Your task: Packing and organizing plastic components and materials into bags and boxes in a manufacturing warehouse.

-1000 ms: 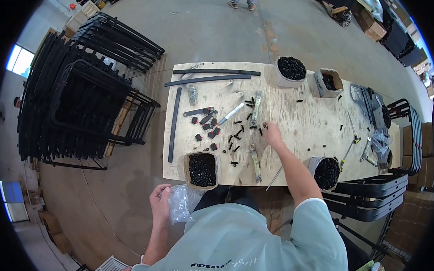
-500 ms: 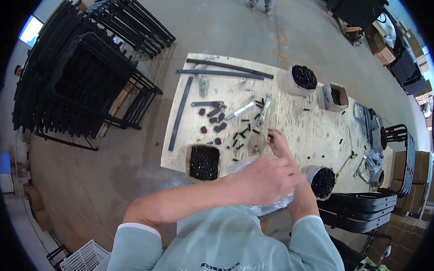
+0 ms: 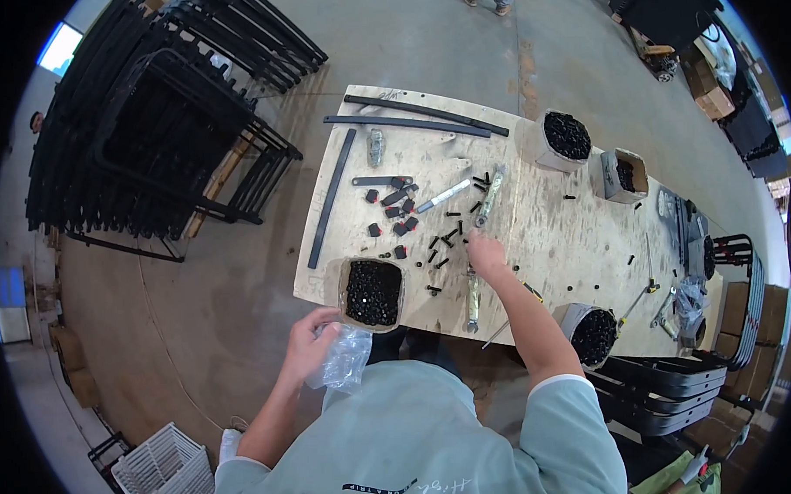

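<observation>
Below, left hand (image 3: 310, 343) gripping a crumpled clear plastic bag (image 3: 343, 358), right hand (image 3: 485, 252) pinching among small black screws (image 3: 443, 242) on the pale plywood bench (image 3: 552, 233), grip contents unclear, round tub of black parts (image 3: 373, 293) at nine o'clock.

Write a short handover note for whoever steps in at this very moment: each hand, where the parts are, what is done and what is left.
Left hand: holds a clear plastic bag at the table's near edge.
Right hand: reaches over the plywood table, fingers on the loose black screws; grip unclear.
Parts: box of black parts beside the left hand, black caps farther out.
Done: bag in hand.
Left: the bag looks unfilled; loose screws lie scattered.
</observation>
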The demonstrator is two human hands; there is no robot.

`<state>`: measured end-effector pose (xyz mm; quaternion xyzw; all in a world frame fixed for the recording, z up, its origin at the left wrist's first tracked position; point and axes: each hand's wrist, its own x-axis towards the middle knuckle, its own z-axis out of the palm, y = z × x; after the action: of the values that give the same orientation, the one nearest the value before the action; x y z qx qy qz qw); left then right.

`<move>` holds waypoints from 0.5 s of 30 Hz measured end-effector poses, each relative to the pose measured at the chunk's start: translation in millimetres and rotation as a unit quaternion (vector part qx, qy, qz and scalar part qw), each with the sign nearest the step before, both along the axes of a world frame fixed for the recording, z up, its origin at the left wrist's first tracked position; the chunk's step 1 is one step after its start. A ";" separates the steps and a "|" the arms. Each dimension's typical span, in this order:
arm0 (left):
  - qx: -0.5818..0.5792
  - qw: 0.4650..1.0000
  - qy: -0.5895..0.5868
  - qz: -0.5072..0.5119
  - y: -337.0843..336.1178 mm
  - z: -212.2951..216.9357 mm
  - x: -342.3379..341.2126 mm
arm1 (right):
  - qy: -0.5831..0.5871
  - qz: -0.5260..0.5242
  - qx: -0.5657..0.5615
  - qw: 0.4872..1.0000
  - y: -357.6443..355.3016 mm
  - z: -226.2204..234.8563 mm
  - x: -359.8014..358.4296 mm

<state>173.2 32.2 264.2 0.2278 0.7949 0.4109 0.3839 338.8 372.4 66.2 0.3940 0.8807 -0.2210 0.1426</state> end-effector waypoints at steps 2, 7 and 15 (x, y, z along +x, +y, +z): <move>-0.011 0.999 -0.020 0.045 -5.7 -1.5 10.2 | 0.026 -0.024 -0.035 0.999 4.1 3.3 4.9; 0.017 0.998 -0.019 0.063 -1.8 -6.0 33.2 | 0.039 -0.112 0.012 0.993 26.6 9.6 -8.6; 0.016 0.996 -0.031 0.082 -0.9 -4.9 37.2 | -0.080 0.017 -0.003 0.997 54.6 5.4 -17.0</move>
<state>210.4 31.3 259.3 0.1551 0.7916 0.4610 0.3698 321.8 427.0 71.6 0.3945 0.8724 -0.1893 0.2177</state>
